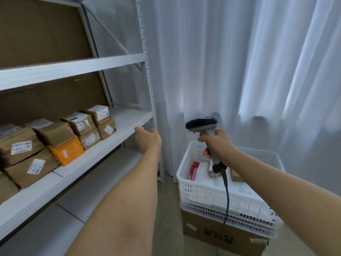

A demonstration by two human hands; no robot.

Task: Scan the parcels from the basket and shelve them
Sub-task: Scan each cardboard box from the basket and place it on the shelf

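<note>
A white plastic basket (199, 193) sits at lower right, with a red parcel (194, 170), a white one and a brown one inside. My right hand (217, 143) grips the handle of a grey barcode scanner (202, 124) above the basket; its black cable hangs down over the basket's front. My left hand (147, 138) is stretched out empty, fingers apart, by the right end of the middle shelf (103, 146). Several brown cardboard parcels (55, 133) with white labels and an orange one (67, 150) stand in rows on that shelf.
The basket rests on other stacked white baskets on a brown cardboard box (221, 235). The white metal rack has an upper shelf (73, 69) and an upright post (149, 80). White curtains (239, 61) hang behind. Floor shows below the rack.
</note>
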